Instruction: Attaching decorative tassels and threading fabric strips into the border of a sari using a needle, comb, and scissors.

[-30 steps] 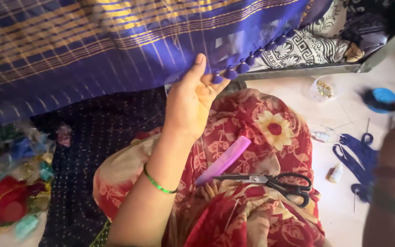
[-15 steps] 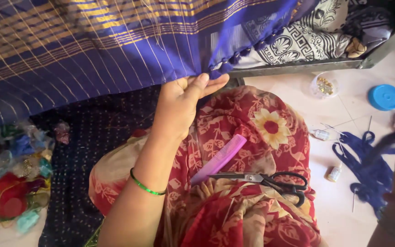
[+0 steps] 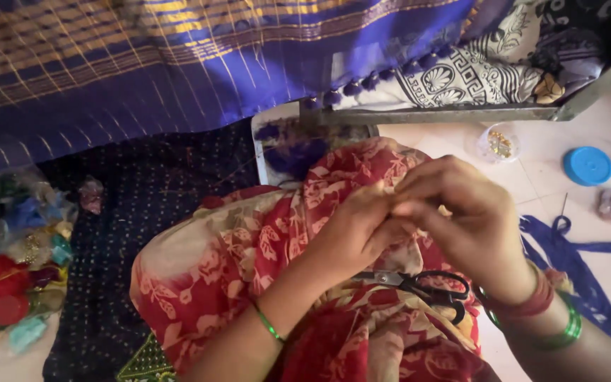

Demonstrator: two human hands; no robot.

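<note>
My left hand [image 3: 351,230] and my right hand [image 3: 461,223] meet above my lap, fingertips pinched together. Whatever lies between the fingertips is too small to see. Both hands hover over the red floral cloth [image 3: 249,247] that covers my lap. Black-handled scissors [image 3: 426,286] lie on that cloth just below the hands. A blue saree with gold stripes [image 3: 178,78] hangs across the top, with a row of small blue tassels [image 3: 383,74] along its edge.
Blue thread [image 3: 574,262] lies on the pale floor at the right, beside a round blue lid [image 3: 587,165] and a small clear container of gold beads [image 3: 500,143]. A pile of colourful bits [image 3: 15,276] sits at the left on dark dotted cloth [image 3: 150,191].
My left hand has let go of the saree's edge and dropped to my lap. My right hand has come in from the right to meet it. The purple comb is now hidden.
</note>
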